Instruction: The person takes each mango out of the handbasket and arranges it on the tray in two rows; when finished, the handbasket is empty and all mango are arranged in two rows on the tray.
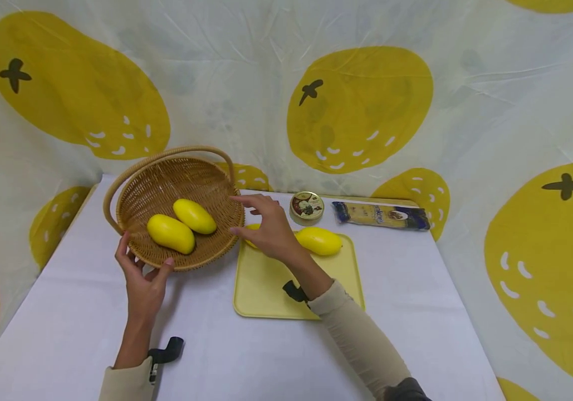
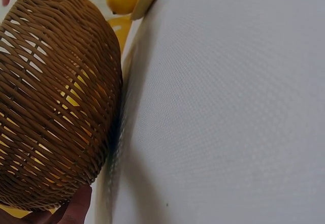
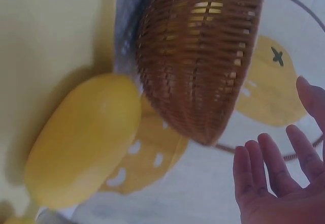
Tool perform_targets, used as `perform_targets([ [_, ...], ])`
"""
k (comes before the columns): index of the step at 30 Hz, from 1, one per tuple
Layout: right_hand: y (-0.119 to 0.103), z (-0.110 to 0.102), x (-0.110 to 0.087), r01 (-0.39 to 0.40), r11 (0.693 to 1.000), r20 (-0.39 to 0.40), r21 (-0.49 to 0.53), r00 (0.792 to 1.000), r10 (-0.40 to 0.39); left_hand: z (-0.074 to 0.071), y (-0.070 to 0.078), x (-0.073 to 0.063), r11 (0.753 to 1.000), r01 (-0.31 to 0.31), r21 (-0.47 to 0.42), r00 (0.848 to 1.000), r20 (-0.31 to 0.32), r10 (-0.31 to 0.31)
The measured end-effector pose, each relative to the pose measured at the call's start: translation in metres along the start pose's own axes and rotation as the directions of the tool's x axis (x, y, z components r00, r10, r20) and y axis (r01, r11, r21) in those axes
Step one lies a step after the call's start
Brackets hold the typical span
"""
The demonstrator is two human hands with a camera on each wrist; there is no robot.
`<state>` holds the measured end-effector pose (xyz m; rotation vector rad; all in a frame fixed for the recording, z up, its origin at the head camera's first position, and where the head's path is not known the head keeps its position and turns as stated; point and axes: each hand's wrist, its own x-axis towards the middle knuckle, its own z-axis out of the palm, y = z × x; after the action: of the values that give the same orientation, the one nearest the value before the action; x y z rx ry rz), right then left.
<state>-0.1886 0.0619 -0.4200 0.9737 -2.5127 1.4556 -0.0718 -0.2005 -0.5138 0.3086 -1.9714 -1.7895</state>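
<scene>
A round wicker basket (image 1: 186, 175) with a tall arched handle is tilted toward me at the left of the table. Inside it lie two yellow mangoes (image 1: 171, 234). My left hand (image 1: 145, 289) grips the basket's near left rim, its fingertips (image 2: 78, 206) showing at the wicker in the left wrist view. At the basket's right side, my right hand (image 1: 271, 228) has its thumb and fingers spread; the right wrist view shows it apart from the rim. Behind that hand, a mango (image 1: 319, 241) and a partly hidden mango (image 1: 252, 236) lie on a pale yellow tray (image 1: 276, 289).
Behind the tray stands a round tin (image 1: 306, 208) with a printed lid. To its right lies a blue and yellow packet (image 1: 381, 215). The white tabletop (image 1: 406, 301) meets a fruit-printed cloth (image 1: 246, 83) at the back and sides.
</scene>
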Motion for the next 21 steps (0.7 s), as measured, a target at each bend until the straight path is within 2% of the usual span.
perform_targets([
  [5,-0.006,0.02,0.015,-0.008,1.0,0.047,0.01,0.999,0.008,0.0,0.0,0.0,1.0,0.005,-0.001,1.0,0.001,-0.005],
  [10,-0.01,0.038,0.03,-0.063,0.998,0.098,-0.017,0.993,0.065,0.001,0.0,0.001,1.0,0.017,-0.001,1.0,0.001,-0.017],
  [21,-0.014,0.069,0.059,-0.143,0.98,0.149,-0.138,0.975,0.163,0.0,-0.002,0.002,1.0,0.0,0.008,1.0,0.004,0.0],
])
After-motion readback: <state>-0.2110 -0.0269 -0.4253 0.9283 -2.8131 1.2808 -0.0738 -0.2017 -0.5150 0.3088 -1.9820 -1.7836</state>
